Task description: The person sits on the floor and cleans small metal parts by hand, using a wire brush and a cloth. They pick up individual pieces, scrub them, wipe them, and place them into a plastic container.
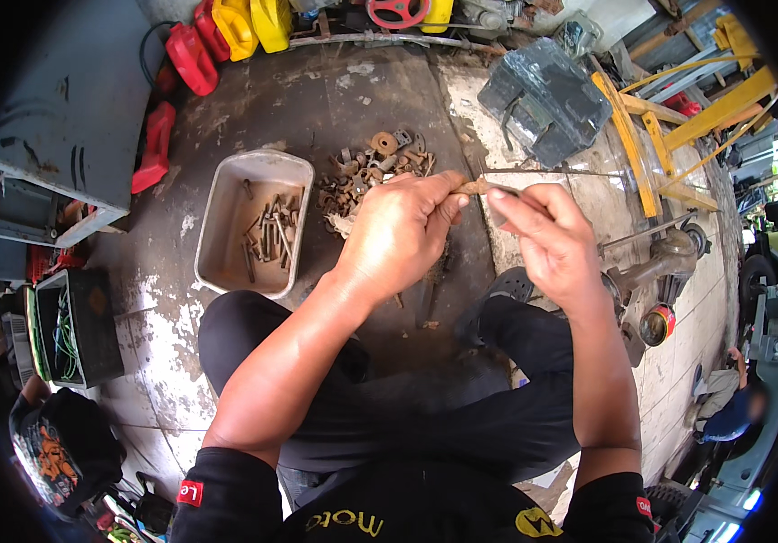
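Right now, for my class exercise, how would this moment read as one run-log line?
Left hand: pinching small rusty part; right hand: at its right end, grip unclear; grey tub: bolts inside; beside tub: rusty hardware pile

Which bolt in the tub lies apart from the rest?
The lone bolt toward the upper left of the tub; the other bolts lie bunched together, lower in the picture.

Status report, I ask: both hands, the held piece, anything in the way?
Left grip closed on small rusty piece. Right grip at its other end, hold unclear. Metal parts pile partly hidden behind left grip.
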